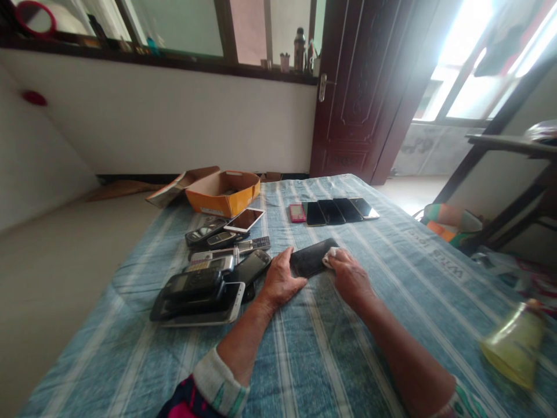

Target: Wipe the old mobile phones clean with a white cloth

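Observation:
A dark smartphone (310, 259) lies in front of me on the blue striped cloth (296, 360). My left hand (281, 280) grips its left end, thumb and fingers at opposite edges. With closed fingers, my right hand (348, 273) presses a small white wipe (331, 256) against the phone's right end. Left of my left hand is a pile of old mobile phones, among them a black one (194, 285) on top, a grey smartphone (252, 266) and a white smartphone (245, 220). Beyond my hands, several dark smartphones (335, 211) lie in a row beside a small pink-framed device (297, 213).
An open orange cardboard box (224, 203) stands at the table's far left. At the right edge is a yellowish transparent container (516, 345). A dark red door (361, 87) and a window ledge (174, 62) with bottles and cups are behind the table.

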`<state>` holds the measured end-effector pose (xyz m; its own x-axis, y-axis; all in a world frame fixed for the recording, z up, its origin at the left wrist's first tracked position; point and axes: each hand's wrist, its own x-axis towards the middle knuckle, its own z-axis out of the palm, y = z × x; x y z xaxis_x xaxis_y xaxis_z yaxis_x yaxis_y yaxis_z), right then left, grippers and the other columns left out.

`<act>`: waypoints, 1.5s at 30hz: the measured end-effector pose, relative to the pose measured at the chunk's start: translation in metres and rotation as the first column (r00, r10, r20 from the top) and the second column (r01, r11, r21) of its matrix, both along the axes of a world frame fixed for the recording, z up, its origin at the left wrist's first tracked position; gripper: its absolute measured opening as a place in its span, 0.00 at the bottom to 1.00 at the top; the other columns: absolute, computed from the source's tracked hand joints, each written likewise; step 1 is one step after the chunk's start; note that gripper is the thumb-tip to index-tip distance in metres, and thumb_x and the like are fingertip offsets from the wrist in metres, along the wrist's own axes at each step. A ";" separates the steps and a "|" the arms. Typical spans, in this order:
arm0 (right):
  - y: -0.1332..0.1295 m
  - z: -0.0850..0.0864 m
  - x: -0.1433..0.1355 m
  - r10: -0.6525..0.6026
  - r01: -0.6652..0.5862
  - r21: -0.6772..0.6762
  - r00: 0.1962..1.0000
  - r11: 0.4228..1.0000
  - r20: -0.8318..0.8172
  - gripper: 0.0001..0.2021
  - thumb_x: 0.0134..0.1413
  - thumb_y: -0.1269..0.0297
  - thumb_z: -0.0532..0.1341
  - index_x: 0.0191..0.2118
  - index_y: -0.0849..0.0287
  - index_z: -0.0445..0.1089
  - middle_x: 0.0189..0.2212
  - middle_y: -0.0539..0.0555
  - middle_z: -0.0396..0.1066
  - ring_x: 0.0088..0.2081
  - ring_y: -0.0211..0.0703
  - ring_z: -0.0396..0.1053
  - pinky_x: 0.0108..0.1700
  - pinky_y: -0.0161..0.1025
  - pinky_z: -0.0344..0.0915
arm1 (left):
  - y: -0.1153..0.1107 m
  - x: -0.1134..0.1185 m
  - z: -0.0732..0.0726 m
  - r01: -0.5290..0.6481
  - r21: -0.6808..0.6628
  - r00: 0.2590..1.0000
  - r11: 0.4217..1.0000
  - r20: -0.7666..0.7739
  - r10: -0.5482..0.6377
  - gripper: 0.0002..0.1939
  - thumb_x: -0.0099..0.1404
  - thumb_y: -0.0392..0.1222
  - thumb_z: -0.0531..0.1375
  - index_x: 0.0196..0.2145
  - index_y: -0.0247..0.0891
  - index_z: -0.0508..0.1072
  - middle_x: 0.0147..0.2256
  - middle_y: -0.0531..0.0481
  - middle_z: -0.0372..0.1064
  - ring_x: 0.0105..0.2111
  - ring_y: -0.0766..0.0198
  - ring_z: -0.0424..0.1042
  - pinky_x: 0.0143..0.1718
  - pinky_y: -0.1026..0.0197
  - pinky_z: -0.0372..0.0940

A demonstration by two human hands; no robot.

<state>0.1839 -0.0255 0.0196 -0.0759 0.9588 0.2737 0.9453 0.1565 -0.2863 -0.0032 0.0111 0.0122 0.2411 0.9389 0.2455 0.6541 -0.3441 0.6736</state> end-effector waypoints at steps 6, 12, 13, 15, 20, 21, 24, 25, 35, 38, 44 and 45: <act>-0.006 -0.008 -0.039 0.251 -0.252 0.067 0.968 0.965 0.012 0.16 0.61 0.73 0.53 0.49 0.57 0.73 0.50 0.57 0.69 0.58 0.46 0.58 0.60 0.40 0.54 | 0.004 -0.002 -0.005 0.014 -0.055 0.998 0.998 0.062 -0.010 0.40 0.46 0.33 0.65 0.57 0.30 0.61 0.55 0.36 0.64 0.56 0.49 0.64 0.57 0.50 0.60; 0.014 -0.003 -0.028 0.160 -0.160 0.005 0.987 0.987 0.023 0.16 0.63 0.72 0.50 0.48 0.55 0.72 0.49 0.55 0.68 0.55 0.44 0.60 0.56 0.37 0.55 | 0.006 -0.003 -0.007 0.025 -0.065 0.996 0.998 0.081 -0.020 0.40 0.44 0.32 0.65 0.57 0.35 0.61 0.55 0.39 0.65 0.56 0.49 0.64 0.56 0.50 0.61; 0.018 -0.001 -0.022 0.110 -0.110 -0.010 0.994 0.994 0.021 0.16 0.63 0.72 0.50 0.48 0.55 0.73 0.49 0.55 0.68 0.53 0.43 0.61 0.54 0.36 0.56 | 0.006 -0.003 -0.007 0.028 -0.067 0.996 0.997 0.082 -0.022 0.40 0.44 0.32 0.65 0.57 0.34 0.61 0.55 0.39 0.65 0.56 0.49 0.64 0.56 0.50 0.61; 0.026 0.000 -0.010 0.006 -0.006 -0.034 1.000 0.999 0.016 0.17 0.62 0.73 0.49 0.47 0.56 0.73 0.49 0.55 0.68 0.51 0.43 0.62 0.51 0.35 0.56 | 0.005 -0.003 -0.006 0.027 -0.067 0.997 0.997 0.080 -0.021 0.41 0.44 0.32 0.65 0.57 0.33 0.61 0.55 0.37 0.64 0.57 0.49 0.63 0.56 0.50 0.61; 0.041 -0.003 -0.006 -0.056 0.056 -0.027 0.998 0.998 0.005 0.17 0.58 0.75 0.50 0.46 0.57 0.73 0.47 0.56 0.68 0.49 0.44 0.62 0.50 0.34 0.56 | 0.005 -0.002 -0.004 0.023 -0.062 0.997 0.998 0.079 -0.019 0.40 0.43 0.32 0.65 0.56 0.32 0.61 0.55 0.38 0.65 0.56 0.49 0.64 0.56 0.51 0.61; 0.043 -0.004 -0.010 -0.011 0.011 -0.013 1.000 1.000 0.000 0.17 0.58 0.75 0.50 0.45 0.57 0.74 0.47 0.56 0.69 0.50 0.44 0.62 0.50 0.34 0.56 | 0.005 -0.003 -0.003 0.025 -0.059 0.997 0.998 0.079 -0.021 0.40 0.43 0.33 0.66 0.56 0.32 0.62 0.54 0.38 0.65 0.56 0.49 0.65 0.56 0.51 0.61; 0.046 -0.005 -0.031 0.159 -0.158 0.016 0.987 0.987 -0.026 0.17 0.59 0.75 0.50 0.45 0.56 0.74 0.46 0.55 0.69 0.50 0.43 0.61 0.52 0.33 0.56 | 0.006 -0.004 -0.002 0.033 -0.064 0.996 0.997 0.086 -0.028 0.40 0.43 0.32 0.66 0.56 0.33 0.62 0.54 0.38 0.66 0.55 0.48 0.66 0.56 0.50 0.62; 0.045 -0.004 -0.037 0.204 -0.204 0.021 0.978 0.979 -0.030 0.17 0.59 0.75 0.50 0.45 0.56 0.74 0.46 0.55 0.69 0.51 0.43 0.61 0.52 0.33 0.56 | 0.006 -0.004 -0.002 0.035 -0.060 0.996 0.998 0.088 -0.030 0.40 0.43 0.32 0.66 0.55 0.34 0.62 0.53 0.38 0.67 0.54 0.48 0.66 0.56 0.50 0.62; 0.023 0.006 -0.020 0.145 -0.141 -0.077 0.988 0.987 0.049 0.16 0.61 0.74 0.50 0.45 0.56 0.73 0.45 0.56 0.70 0.50 0.44 0.63 0.51 0.36 0.57 | 0.002 -0.002 0.000 0.016 -0.066 0.999 0.998 0.053 -0.012 0.39 0.45 0.34 0.66 0.56 0.35 0.61 0.54 0.39 0.65 0.55 0.50 0.65 0.58 0.51 0.59; 0.024 0.006 -0.013 -0.005 0.009 -0.067 0.998 0.998 0.064 0.17 0.60 0.75 0.49 0.43 0.58 0.73 0.46 0.57 0.70 0.50 0.45 0.63 0.49 0.36 0.58 | 0.001 -0.001 0.001 0.019 -0.068 0.998 0.997 0.058 -0.015 0.40 0.45 0.34 0.66 0.56 0.34 0.61 0.54 0.39 0.66 0.55 0.49 0.65 0.57 0.51 0.60; 0.018 0.005 -0.036 0.187 -0.185 -0.033 0.978 0.982 0.093 0.16 0.62 0.73 0.50 0.46 0.54 0.73 0.46 0.55 0.70 0.52 0.44 0.60 0.52 0.37 0.55 | 0.002 -0.001 -0.001 0.022 -0.071 0.998 0.997 0.065 -0.017 0.39 0.44 0.34 0.66 0.56 0.38 0.61 0.54 0.41 0.66 0.55 0.50 0.66 0.56 0.51 0.61; 0.020 0.006 -0.038 0.174 -0.168 -0.055 0.979 0.984 0.108 0.16 0.62 0.73 0.50 0.45 0.54 0.73 0.45 0.55 0.70 0.51 0.44 0.61 0.51 0.37 0.55 | 0.002 -0.001 -0.001 0.021 -0.063 0.998 0.998 0.061 -0.017 0.39 0.44 0.34 0.66 0.55 0.38 0.62 0.53 0.42 0.67 0.55 0.50 0.66 0.57 0.51 0.60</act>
